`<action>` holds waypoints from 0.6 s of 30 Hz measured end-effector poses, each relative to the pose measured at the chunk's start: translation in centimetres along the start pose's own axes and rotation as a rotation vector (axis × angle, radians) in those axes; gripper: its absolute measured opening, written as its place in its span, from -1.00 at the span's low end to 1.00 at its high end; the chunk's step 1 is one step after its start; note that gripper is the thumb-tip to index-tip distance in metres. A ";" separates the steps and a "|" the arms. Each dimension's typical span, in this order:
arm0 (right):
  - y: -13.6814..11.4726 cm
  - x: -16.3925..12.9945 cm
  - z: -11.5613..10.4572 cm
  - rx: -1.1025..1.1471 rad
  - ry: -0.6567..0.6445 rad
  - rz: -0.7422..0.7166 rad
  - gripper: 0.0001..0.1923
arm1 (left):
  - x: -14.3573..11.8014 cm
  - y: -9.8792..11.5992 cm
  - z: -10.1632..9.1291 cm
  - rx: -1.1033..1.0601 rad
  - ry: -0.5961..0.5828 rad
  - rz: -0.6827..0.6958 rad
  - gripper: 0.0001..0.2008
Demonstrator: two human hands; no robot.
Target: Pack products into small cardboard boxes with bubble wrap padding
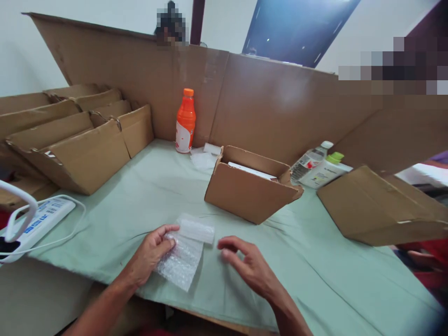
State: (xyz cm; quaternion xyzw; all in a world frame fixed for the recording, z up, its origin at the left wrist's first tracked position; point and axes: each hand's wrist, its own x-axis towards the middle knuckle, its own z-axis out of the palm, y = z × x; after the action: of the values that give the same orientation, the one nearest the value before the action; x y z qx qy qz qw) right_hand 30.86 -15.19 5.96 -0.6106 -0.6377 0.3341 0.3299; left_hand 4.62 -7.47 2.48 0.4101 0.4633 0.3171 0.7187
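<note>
A small sheet of bubble wrap (185,254) lies on the green cloth-covered table (315,266) near its front edge, its top part folded over a white item. My left hand (154,252) rests on the sheet's left side, thumb and fingers pinching its upper corner. My right hand (245,263) hovers just to the right of the wrap with its fingers curled and apart, holding nothing. An open cardboard box (250,186) with a white item inside stands a little beyond both hands.
Several empty cardboard boxes (77,135) line the left side. An orange bottle (185,121) stands against the cardboard back wall. Two plastic bottles (320,168) lie beside a flattened box (381,207) at right. A white power strip (42,219) sits at left; another person's hand (425,259) shows at right.
</note>
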 end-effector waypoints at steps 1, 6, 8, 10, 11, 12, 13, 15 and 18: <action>-0.7 0.4 0.5 -0.056 -0.153 -0.024 -0.78 | -0.4 -0.2 -0.1 0.027 -0.003 0.005 -0.33; -2.6 5.2 1.7 -0.188 -0.410 -0.143 -0.72 | -1.7 -0.9 -1.1 0.129 0.068 0.049 -0.58; -2.8 8.0 2.3 -0.120 -0.286 -0.150 -0.63 | -1.9 -1.0 -1.8 0.155 0.106 0.083 -0.68; -2.9 10.1 3.2 -0.014 -0.030 -0.169 -0.53 | -1.9 -1.0 -2.4 0.179 0.102 0.106 -0.71; -2.9 10.6 3.7 0.035 0.096 -0.186 -0.50 | -1.9 -1.0 -2.7 0.189 0.089 0.108 -0.72; -2.9 10.9 4.1 0.075 0.177 -0.202 -0.48 | -1.9 -1.0 -3.0 0.196 0.072 0.105 -0.72; -2.8 10.7 4.5 0.100 0.195 -0.208 -0.49 | -1.9 -1.0 -3.2 0.201 0.058 0.099 -0.71; -2.7 9.8 5.1 0.109 0.091 -0.188 -0.60 | -1.8 -1.0 -3.3 0.202 0.036 0.086 -0.69; -2.7 8.5 5.5 0.051 -0.102 -0.129 -0.77 | -1.6 -0.9 -3.2 0.218 0.008 0.081 -0.69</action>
State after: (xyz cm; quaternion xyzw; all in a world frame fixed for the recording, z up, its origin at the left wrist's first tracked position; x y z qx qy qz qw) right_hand 24.48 -6.95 5.26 -0.5417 -0.6833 0.3588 0.3330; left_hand 1.17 -8.25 1.58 0.5029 0.4809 0.2953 0.6547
